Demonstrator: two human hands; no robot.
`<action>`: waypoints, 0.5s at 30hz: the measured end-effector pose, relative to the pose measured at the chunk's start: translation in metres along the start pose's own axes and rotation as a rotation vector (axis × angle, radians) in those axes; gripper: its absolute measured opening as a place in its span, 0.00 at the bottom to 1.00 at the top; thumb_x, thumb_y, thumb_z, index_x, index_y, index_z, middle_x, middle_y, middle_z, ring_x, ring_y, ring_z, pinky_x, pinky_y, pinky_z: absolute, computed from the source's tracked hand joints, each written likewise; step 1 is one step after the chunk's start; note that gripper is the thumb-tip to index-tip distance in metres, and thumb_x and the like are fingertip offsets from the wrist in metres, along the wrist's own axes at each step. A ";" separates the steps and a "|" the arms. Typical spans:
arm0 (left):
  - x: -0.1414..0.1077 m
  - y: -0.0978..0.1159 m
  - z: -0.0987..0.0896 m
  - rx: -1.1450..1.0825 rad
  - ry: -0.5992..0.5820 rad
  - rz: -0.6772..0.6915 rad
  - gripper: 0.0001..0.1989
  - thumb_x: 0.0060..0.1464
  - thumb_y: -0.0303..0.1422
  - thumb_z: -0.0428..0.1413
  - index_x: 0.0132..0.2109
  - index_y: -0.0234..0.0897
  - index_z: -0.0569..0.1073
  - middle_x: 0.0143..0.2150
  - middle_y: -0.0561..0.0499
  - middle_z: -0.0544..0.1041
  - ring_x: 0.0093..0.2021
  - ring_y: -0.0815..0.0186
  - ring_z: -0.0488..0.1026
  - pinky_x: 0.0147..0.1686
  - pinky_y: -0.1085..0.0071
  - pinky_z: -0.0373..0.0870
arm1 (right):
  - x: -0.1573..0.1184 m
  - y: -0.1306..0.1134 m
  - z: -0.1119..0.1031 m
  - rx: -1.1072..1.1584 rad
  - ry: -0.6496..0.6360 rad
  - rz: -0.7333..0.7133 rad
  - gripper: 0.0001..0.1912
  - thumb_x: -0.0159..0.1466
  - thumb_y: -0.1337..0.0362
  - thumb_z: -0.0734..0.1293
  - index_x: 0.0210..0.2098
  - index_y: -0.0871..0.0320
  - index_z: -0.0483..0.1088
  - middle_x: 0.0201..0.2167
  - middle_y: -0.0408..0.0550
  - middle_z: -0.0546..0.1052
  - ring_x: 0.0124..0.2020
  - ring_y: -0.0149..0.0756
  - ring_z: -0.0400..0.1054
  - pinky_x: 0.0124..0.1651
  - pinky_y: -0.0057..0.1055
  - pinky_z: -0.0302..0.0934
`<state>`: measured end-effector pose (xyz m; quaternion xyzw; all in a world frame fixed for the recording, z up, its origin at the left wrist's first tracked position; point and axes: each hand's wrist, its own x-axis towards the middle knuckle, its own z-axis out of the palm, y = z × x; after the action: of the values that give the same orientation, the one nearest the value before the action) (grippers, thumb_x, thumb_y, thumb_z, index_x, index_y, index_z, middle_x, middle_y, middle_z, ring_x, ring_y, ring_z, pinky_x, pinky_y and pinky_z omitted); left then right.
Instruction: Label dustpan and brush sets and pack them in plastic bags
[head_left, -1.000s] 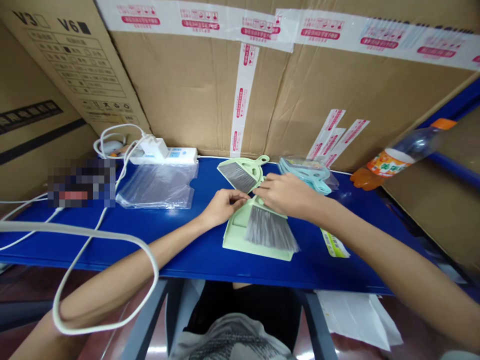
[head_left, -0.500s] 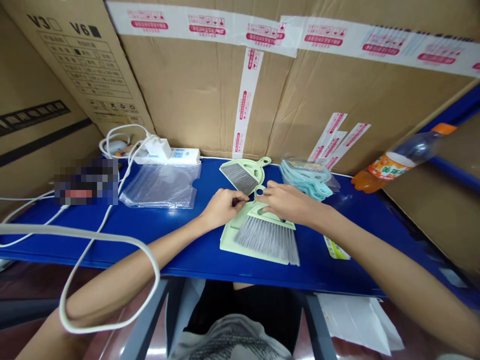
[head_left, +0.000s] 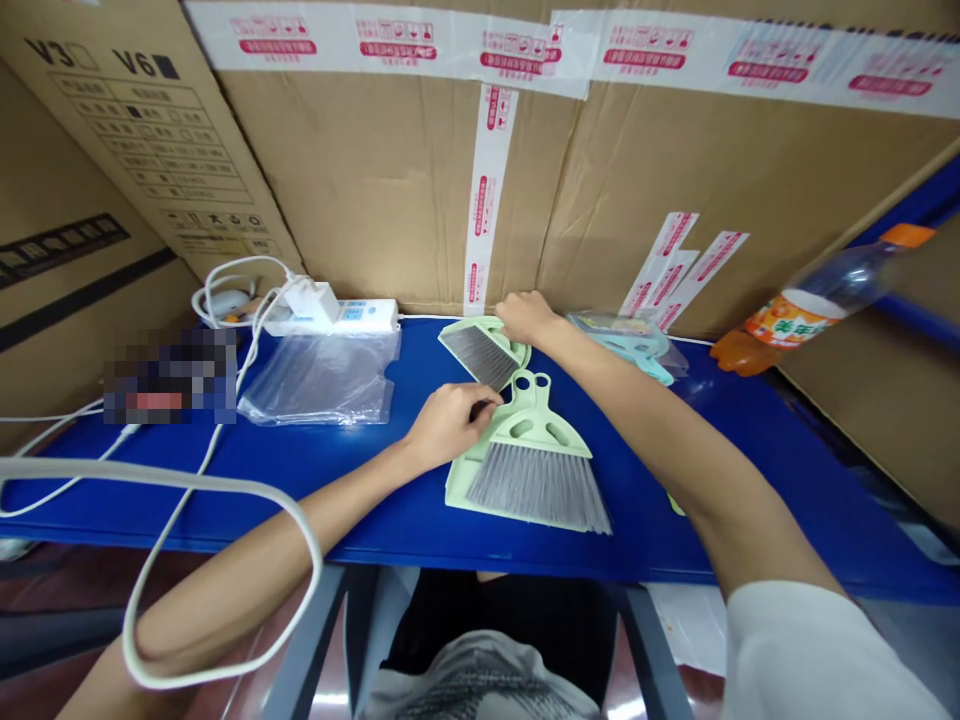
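A pale green brush with grey bristles (head_left: 536, 480) lies on a pale green dustpan (head_left: 459, 480) near the table's front edge. My left hand (head_left: 455, 420) is closed at the dustpan's handle end, thumb and fingers pinched at its left edge. Farther back lies a second green dustpan and brush set (head_left: 480, 350), its bristles pointing left and toward me. My right hand (head_left: 525, 318) reaches over the handle end of that set with fingers bent down; the handle is hidden under it.
Light blue pieces in clear plastic (head_left: 630, 345) lie back right, beside a leaning orange drink bottle (head_left: 795, 318). A clear bag (head_left: 322, 375), power strip (head_left: 367, 315) and white cables are at left. Cardboard (head_left: 360, 190) stands behind the blue table (head_left: 300, 500).
My right hand has left the front brush and moved back to the rear set's handle. The front brush's handle now shows beside the dustpan's. My left hand has stayed at the front dustpan.
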<state>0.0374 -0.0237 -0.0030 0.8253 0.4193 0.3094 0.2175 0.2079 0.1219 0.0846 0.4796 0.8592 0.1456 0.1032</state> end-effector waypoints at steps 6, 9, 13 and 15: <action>-0.001 0.001 0.002 0.019 0.021 0.003 0.12 0.67 0.27 0.55 0.49 0.40 0.84 0.49 0.47 0.88 0.45 0.56 0.85 0.46 0.61 0.78 | 0.024 -0.004 0.007 -0.020 0.015 -0.044 0.21 0.71 0.63 0.69 0.60 0.65 0.79 0.57 0.72 0.81 0.60 0.61 0.76 0.59 0.47 0.64; -0.001 0.002 0.001 0.016 0.018 0.013 0.12 0.67 0.27 0.55 0.48 0.39 0.84 0.48 0.47 0.88 0.45 0.56 0.85 0.46 0.61 0.78 | 0.029 -0.005 0.007 -0.024 0.008 -0.076 0.20 0.71 0.64 0.69 0.59 0.66 0.80 0.56 0.71 0.81 0.59 0.60 0.76 0.60 0.47 0.63; -0.001 0.003 -0.001 0.027 0.017 0.029 0.12 0.66 0.26 0.55 0.47 0.39 0.84 0.47 0.48 0.88 0.44 0.57 0.85 0.44 0.62 0.78 | 0.034 0.001 0.002 -0.002 -0.008 -0.105 0.19 0.70 0.65 0.72 0.57 0.68 0.80 0.54 0.69 0.82 0.58 0.59 0.76 0.60 0.44 0.64; -0.001 0.003 -0.001 0.031 0.022 0.028 0.12 0.66 0.26 0.55 0.47 0.39 0.84 0.47 0.48 0.88 0.44 0.57 0.85 0.44 0.63 0.78 | 0.034 0.005 -0.003 -0.003 -0.024 -0.122 0.19 0.69 0.68 0.72 0.57 0.69 0.80 0.53 0.68 0.82 0.57 0.57 0.77 0.58 0.42 0.65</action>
<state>0.0382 -0.0260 -0.0001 0.8309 0.4151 0.3149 0.1956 0.1930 0.1530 0.0877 0.4280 0.8852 0.1346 0.1227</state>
